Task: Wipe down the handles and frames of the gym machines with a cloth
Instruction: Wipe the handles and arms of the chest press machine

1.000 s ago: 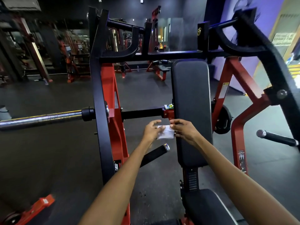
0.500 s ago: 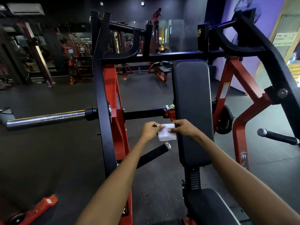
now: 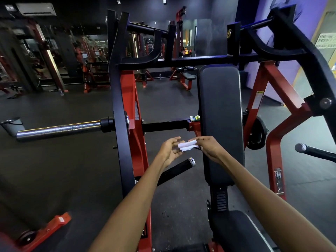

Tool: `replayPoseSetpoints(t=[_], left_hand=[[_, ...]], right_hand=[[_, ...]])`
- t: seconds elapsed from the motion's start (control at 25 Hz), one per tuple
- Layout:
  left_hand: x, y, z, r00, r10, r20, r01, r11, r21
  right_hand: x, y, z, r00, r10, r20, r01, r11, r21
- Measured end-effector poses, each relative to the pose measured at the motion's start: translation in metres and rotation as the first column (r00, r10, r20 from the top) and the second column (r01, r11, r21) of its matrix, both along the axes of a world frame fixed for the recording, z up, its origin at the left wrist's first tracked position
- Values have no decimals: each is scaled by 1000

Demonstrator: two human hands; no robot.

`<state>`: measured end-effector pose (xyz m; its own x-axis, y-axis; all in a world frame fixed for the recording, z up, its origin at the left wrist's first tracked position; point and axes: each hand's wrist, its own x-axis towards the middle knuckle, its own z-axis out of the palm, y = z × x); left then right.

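Observation:
A small white cloth (image 3: 187, 146), folded into a strip, sits between my two hands in front of the red and black gym machine. My right hand (image 3: 209, 147) pinches its right end. My left hand (image 3: 169, 151) is open with fingers spread, its fingertips touching the cloth's left end. Just below my hands a black handle (image 3: 177, 170) with a silver cap points up and right. A second black handle (image 3: 316, 152) juts in from the right. The black upright frame bar (image 3: 119, 124) stands to the left of my hands, and the black back pad (image 3: 221, 115) behind my right hand.
A chrome weight sleeve (image 3: 60, 129) sticks out to the left from the frame. The black seat (image 3: 238, 231) lies at lower right. A red frame leg (image 3: 274, 153) rises on the right. Other machines and a bench (image 3: 187, 79) stand across the dark rubber floor.
The cloth has been folded from a flat square into a narrow strip. My left hand has opened and loosened its hold, while my right hand keeps the cloth.

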<state>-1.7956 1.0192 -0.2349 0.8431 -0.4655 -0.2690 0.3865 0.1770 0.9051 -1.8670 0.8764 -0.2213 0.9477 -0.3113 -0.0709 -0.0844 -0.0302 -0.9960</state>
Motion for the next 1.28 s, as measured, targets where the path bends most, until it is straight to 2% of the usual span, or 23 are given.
replayPoseSetpoints(t=[0.08, 0.16, 0.24, 0.36, 0.44, 0.48, 0.52, 0.6, 0.68, 0.72, 0.8, 0.84, 0.92, 0.96, 1.0, 1.08, 1.28], left_hand=[[0, 0, -2, 1000, -13, 16, 12, 1000, 11], [0, 0, -7, 996, 8, 85, -11, 999, 31], [1, 4, -12, 992, 21, 128, -22, 1000, 9], [3, 14, -23, 963, 29, 270, -50, 996, 73], [3, 29, -35, 892, 75, 446, -195, 954, 229], [3, 40, -44, 828, 98, 552, -319, 892, 320], [2, 55, -55, 753, 109, 649, -461, 792, 401], [4, 86, -80, 618, 81, 782, -693, 525, 494], [14, 111, -101, 575, -9, 818, -772, 326, 546], [22, 120, -110, 573, -75, 816, -776, 271, 569], [37, 128, -120, 575, -207, 792, -759, 225, 610], [43, 129, -123, 579, -251, 776, -747, 218, 628], [48, 129, -130, 564, -271, 780, -761, 196, 618], [47, 130, -136, 545, -274, 792, -780, 181, 599], [46, 130, -140, 530, -282, 800, -794, 168, 585], [48, 130, -143, 533, -283, 797, -791, 168, 588], [47, 128, -139, 534, -287, 795, -797, 141, 587]], right_hand=[[3, 2, 1, 998, -63, -17, 63, 998, 1], [4, 4, 1, 996, -88, -3, 87, 984, 158], [5, 6, -4, 1000, -5, 13, 2, 964, 265], [10, 15, -17, 992, 104, -75, -91, 982, 163], [15, 24, -29, 993, 37, -112, -32, 998, 46], [15, 29, -37, 993, -17, -119, 17, 1000, 0], [15, 33, -47, 990, -54, -131, 49, 998, -40], [13, 46, -71, 983, -70, -172, 35, 980, -198], [14, 56, -88, 985, -57, -160, -26, 878, -477], [17, 56, -94, 991, -70, -113, -11, 805, -594], [23, 49, -103, 997, -72, 10, 57, 690, -722], [27, 42, -112, 998, -46, 39, 59, 588, -807], [32, 28, -141, 1000, 4, 23, 21, 272, -962], [31, 25, -156, 1000, 16, 26, 23, 149, -989], [29, 29, -167, 999, 31, 43, 39, 110, -993], [31, 53, -181, 995, 66, 74, 67, 96, -993], [36, 133, -201, 961, 273, -36, -60, 81, -995]])
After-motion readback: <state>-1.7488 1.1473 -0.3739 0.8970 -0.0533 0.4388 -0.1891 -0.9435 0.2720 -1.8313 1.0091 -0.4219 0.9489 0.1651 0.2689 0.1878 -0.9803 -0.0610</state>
